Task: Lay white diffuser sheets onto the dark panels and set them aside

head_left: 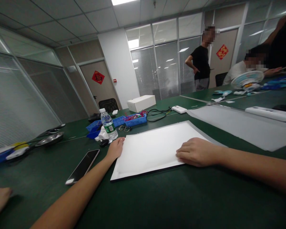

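Head view: left hand [115, 149] and right hand [197, 152] lie flat, grip released, on the white board's [147, 149] edges, middle of the counter [171, 203]. A leftward shove might knock the phone [83, 166] or water bottle [108, 125] nearby.

Place: office meeting room.
Centre: long green tabletop [171, 197] made of joined desks.
Walls: glazed partitions [166, 70] with lowered blinds, beyond the tabletop's far side.
Ceiling: tile grid [85, 16] with a flush light panel [121, 2], above the tabletop.
Seating: black office chair [109, 104] at the tabletop's far left end.
Door: plain door [97, 82] with a red paper sign, behind that end.
People: one standing [201, 63] and one seated [243, 68], at the tabletop's far right.
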Demonstrator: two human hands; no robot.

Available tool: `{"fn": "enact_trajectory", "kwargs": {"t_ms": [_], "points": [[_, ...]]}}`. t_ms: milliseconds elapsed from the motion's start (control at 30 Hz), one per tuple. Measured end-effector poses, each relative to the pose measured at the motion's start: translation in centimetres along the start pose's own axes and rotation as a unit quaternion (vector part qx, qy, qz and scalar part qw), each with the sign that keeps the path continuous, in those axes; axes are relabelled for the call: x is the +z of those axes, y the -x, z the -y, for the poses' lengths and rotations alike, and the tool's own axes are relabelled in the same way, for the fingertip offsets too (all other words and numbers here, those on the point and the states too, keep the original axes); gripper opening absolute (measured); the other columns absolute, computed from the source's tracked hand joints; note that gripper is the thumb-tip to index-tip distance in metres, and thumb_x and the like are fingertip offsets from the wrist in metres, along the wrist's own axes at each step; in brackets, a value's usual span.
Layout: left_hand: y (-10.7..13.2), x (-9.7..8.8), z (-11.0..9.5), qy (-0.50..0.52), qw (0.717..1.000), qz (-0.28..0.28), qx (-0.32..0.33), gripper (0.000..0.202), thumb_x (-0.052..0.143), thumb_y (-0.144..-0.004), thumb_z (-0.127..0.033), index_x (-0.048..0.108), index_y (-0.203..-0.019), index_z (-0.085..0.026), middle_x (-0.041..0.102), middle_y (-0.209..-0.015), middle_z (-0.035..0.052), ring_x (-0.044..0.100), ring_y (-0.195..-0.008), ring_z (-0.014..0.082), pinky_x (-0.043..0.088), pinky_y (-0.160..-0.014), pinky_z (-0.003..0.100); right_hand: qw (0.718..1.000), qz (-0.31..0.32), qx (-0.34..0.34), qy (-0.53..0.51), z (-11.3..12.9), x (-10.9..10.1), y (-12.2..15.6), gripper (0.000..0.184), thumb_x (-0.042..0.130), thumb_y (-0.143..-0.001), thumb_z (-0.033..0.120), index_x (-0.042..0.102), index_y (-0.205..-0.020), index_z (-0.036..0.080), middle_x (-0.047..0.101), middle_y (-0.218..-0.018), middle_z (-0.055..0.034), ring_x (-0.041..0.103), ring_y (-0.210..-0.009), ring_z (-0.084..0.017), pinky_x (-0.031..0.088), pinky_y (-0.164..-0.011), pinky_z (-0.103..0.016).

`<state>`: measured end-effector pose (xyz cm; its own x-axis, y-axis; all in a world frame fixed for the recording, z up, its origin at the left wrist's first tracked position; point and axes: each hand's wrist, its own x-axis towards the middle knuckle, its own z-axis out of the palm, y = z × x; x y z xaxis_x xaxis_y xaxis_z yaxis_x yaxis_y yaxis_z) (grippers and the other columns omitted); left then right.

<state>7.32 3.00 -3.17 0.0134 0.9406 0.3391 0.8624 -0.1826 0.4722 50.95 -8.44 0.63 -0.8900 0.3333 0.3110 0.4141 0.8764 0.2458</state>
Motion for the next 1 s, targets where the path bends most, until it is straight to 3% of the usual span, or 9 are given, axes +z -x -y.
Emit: {"fn": "enact_trajectory", "kwargs": {"t_ms": [167, 333, 833, 933, 1000], "points": [[-0.5, 0.4, 0.7, 0.034, 0.999, 0.004, -0.017, 0.045, 0.044, -0.097, -0.039, 0.071, -0.122, -0.014, 0.073, -0.128, 0.0097, 0.067, -0.122, 0.0249, 0.047, -0.107, 0.035, 1.0, -0.002, -0.022, -0.006, 0.2, 0.1, -0.2, 0.031, 0.041, -0.105, 0.032, 0.068, -0.106, 0.016, 0.07, -0.092, -0.0083, 0.06, -0.078, -0.014, 0.042, -0.07, -0.028], [-0.3, 0.4, 0.4, 0.004, 1.0, 0.005, -0.006, 0.044, 0.059, -0.087, -0.026, 0.068, -0.128, -0.014, 0.07, -0.135, 0.0108, 0.065, -0.125, 0.0252, 0.043, -0.113, 0.035, 0.999, -0.008, -0.041, -0.016, 0.4, 0.1, -0.3, 0.028, 0.046, -0.103, 0.035, 0.067, -0.111, 0.017, 0.071, -0.103, -0.0093, 0.062, -0.088, -0.016, 0.042, -0.073, -0.029], [-0.2, -0.1, 0.0, -0.05, 0.999, 0.021, -0.009, 0.042, 0.055, -0.091, -0.023, 0.069, -0.13, -0.016, 0.068, -0.138, 0.01, 0.063, -0.127, 0.0264, 0.043, -0.113, 0.035, 0.997, -0.001, -0.057, -0.045, 0.5, 0.5, -0.5, 0.029, 0.049, -0.102, 0.033, 0.066, -0.121, 0.019, 0.069, -0.121, -0.0078, 0.063, -0.103, -0.017, 0.048, -0.083, -0.032], [-0.1, -0.1, -0.1, -0.055, 0.998, 0.022, -0.008, 0.042, 0.055, -0.091, -0.022, 0.069, -0.13, -0.016, 0.068, -0.138, 0.0096, 0.063, -0.128, 0.0264, 0.043, -0.114, 0.036, 0.997, -0.009, -0.043, -0.06, -0.4, 0.5, -0.2, 0.033, 0.052, -0.101, 0.037, 0.066, -0.125, 0.02, 0.07, -0.122, -0.008, 0.064, -0.106, -0.018, 0.048, -0.089, -0.034], [0.0, -0.1, -0.2, -0.064, 0.998, 0.025, -0.005, 0.043, 0.053, -0.092, -0.024, 0.069, -0.131, -0.015, 0.067, -0.139, 0.0103, 0.063, -0.128, 0.0269, 0.043, -0.114, 0.036, 0.998, -0.038, 0.003, -0.045, -1.9, 0.5, 0.3, 0.035, 0.052, -0.1, 0.037, 0.067, -0.126, 0.02, 0.071, -0.12, -0.009, 0.064, -0.107, -0.019, 0.048, -0.094, -0.035]]}}
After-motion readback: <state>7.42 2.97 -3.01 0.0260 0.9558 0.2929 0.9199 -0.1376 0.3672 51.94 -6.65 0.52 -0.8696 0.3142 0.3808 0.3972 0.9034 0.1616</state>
